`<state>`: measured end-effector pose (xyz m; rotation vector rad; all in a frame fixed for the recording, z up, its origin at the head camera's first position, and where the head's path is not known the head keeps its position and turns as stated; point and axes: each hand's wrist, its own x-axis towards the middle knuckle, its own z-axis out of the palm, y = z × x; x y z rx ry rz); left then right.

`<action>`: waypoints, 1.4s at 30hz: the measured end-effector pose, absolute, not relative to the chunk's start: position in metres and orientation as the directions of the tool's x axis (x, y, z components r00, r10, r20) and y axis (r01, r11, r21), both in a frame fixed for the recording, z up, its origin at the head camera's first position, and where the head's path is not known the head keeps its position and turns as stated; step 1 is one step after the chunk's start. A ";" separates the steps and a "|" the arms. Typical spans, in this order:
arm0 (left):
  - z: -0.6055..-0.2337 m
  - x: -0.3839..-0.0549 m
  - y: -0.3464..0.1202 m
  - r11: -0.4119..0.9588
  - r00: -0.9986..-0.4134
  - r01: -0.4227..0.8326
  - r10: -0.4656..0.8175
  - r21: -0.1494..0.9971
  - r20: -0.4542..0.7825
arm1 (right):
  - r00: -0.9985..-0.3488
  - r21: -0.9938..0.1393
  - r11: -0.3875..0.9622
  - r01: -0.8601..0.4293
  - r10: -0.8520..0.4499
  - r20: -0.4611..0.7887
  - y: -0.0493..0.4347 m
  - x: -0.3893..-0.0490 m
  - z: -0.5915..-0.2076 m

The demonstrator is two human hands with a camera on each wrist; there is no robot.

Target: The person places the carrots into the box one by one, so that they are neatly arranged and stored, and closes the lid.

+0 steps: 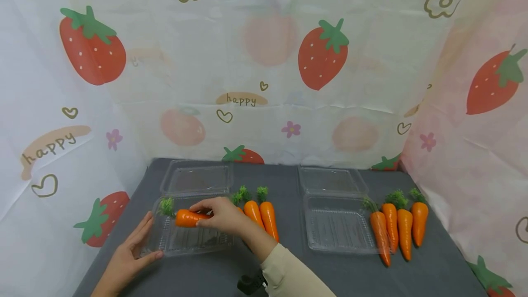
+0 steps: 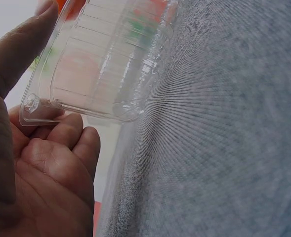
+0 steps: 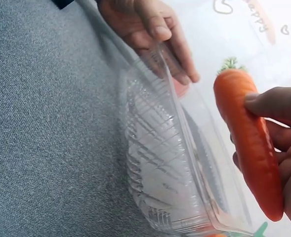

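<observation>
The right hand (image 1: 222, 213) pinched an orange carrot (image 1: 186, 218) above the left clear box (image 1: 194, 242). The left hand (image 1: 129, 256), spread open, touched its near left corner.

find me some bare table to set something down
Bare grey table lies between the middle carrots and right container, and in front of that container, right of the sleeve. Crowded: the left container, with left hand, right hand and held carrot; also the four carrots at far right.
</observation>
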<state>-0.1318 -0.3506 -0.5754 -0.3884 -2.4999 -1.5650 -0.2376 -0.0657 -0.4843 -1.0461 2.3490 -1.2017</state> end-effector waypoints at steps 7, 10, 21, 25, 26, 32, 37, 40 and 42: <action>-0.576 -0.131 -0.352 0.440 -0.954 0.300 0.124 0.847 0.273 | -0.653 -0.758 0.415 -0.503 -0.757 0.019 -0.073 -0.240 -0.490; -0.577 -0.131 -0.352 0.431 -0.950 0.313 0.131 0.846 0.284 | -0.640 -0.740 0.436 -0.512 -0.768 -0.010 -0.078 -0.240 -0.493; -0.578 -0.132 -0.353 0.421 -0.948 0.317 0.133 0.850 0.288 | -0.611 -0.732 0.466 -0.497 -0.787 -0.086 -0.088 -0.241 -0.507; -0.578 -0.133 -0.354 0.421 -0.947 0.321 0.138 0.848 0.290 | -0.604 -0.738 0.468 -0.486 -0.790 -0.104 -0.090 -0.242 -0.511; -0.579 -0.133 -0.354 0.420 -0.947 0.322 0.140 0.849 0.290 | -0.599 -0.741 0.466 -0.484 -0.793 -0.107 -0.090 -0.243 -0.513; -0.579 -0.133 -0.354 0.409 -0.942 0.335 0.149 0.849 0.300 | -0.575 -0.767 0.450 -0.458 -0.808 -0.130 -0.093 -0.244 -0.519; -0.579 -0.132 -0.354 0.404 -0.940 0.340 0.152 0.849 0.304 | -0.576 -0.772 0.469 -0.429 -0.800 -0.166 -0.093 -0.243 -0.522; -0.580 -0.133 -0.353 0.406 -0.941 0.339 0.148 0.849 0.305 | -0.580 -0.771 0.479 -0.419 -0.795 -0.179 -0.094 -0.243 -0.522; -0.580 -0.133 -0.353 0.407 -0.941 0.337 0.146 0.849 0.304 | -0.579 -0.773 0.480 -0.415 -0.795 -0.182 -0.094 -0.243 -0.522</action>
